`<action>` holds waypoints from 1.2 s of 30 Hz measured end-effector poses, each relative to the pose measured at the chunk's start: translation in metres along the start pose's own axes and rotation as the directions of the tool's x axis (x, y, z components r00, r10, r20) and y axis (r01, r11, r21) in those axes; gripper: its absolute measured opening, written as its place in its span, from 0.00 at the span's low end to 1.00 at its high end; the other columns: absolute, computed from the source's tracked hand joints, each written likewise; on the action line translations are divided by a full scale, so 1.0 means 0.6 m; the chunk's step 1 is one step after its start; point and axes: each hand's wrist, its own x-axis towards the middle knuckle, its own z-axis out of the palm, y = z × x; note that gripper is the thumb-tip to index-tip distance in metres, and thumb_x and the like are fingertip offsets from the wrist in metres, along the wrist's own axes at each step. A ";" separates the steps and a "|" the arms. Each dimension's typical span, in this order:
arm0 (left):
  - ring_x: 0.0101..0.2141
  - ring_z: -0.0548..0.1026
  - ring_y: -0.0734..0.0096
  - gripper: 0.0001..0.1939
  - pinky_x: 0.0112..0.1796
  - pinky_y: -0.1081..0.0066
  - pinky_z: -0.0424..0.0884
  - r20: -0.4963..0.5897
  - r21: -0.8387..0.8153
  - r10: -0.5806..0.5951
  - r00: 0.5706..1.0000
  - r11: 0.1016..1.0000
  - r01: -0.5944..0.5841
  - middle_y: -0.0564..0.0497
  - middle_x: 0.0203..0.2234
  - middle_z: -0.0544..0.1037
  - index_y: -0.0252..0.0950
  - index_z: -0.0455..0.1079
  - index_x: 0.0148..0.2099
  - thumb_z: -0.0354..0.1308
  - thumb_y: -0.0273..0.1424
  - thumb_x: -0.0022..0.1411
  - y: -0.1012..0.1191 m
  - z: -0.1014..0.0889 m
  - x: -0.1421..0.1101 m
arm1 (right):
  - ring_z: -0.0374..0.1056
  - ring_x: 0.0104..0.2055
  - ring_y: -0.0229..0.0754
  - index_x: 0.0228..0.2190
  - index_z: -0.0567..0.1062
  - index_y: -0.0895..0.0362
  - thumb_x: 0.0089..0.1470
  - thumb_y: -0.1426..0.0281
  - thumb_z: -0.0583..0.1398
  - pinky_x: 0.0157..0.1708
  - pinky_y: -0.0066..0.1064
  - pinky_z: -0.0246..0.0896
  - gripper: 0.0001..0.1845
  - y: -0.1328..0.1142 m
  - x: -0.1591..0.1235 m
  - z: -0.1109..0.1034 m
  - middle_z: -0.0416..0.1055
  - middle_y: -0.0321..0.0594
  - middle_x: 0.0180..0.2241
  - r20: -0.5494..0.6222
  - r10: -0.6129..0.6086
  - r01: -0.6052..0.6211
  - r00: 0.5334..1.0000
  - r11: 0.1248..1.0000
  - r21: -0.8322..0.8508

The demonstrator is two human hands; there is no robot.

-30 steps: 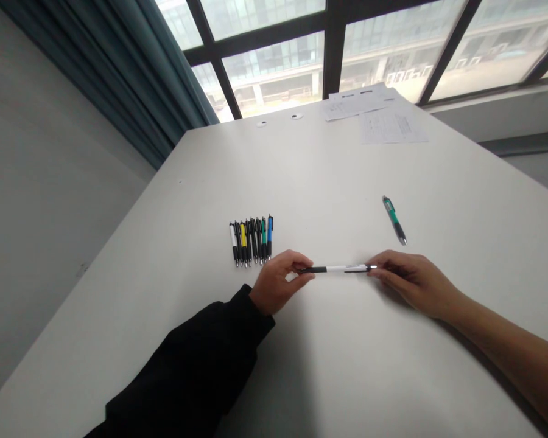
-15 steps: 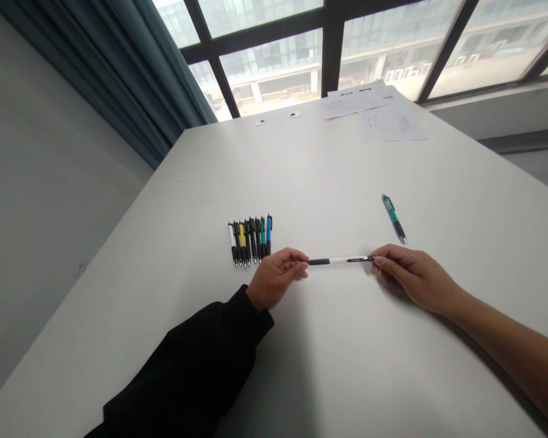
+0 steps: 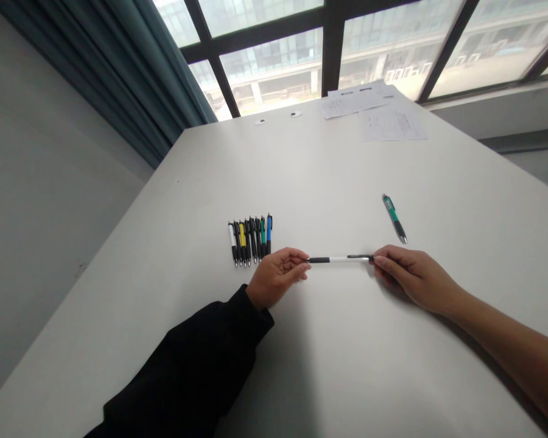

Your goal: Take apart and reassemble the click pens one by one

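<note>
A white pen (image 3: pixel 338 260) with a black grip and black clip lies level between my two hands, just over the white table. My left hand (image 3: pixel 279 275) pinches its tip end on the left. At the clip end, the fingers of my right hand (image 3: pixel 406 272) are closed on it. Just beyond my left hand is a row of several pens (image 3: pixel 250 240), side by side, in white, black, yellow, green and blue; my hand hides the lower end of the blue one. A single green pen (image 3: pixel 394 219) lies slanted past my right hand.
The white table (image 3: pixel 201 182) stretches to a window (image 3: pixel 274 67). Paper sheets (image 3: pixel 390 125) lie at its far edge, with two small white oval pieces (image 3: pixel 296 114) left of them. A blue-grey curtain (image 3: pixel 164 79) hangs at the left.
The white pen has turned about its long axis, so its clip now shows along the far side. Both hands stay almost in place.
</note>
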 end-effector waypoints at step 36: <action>0.25 0.76 0.75 0.21 0.29 0.74 0.73 0.046 0.117 0.042 0.998 0.992 -0.047 0.49 0.27 0.80 0.33 0.73 0.37 0.62 0.48 0.65 0.002 -0.002 0.000 | 0.60 0.22 0.39 0.22 0.67 0.53 0.68 0.53 0.50 0.25 0.31 0.56 0.27 -0.004 0.005 -0.001 0.65 0.34 0.19 -0.037 -0.036 0.032 0.999 0.995 -0.097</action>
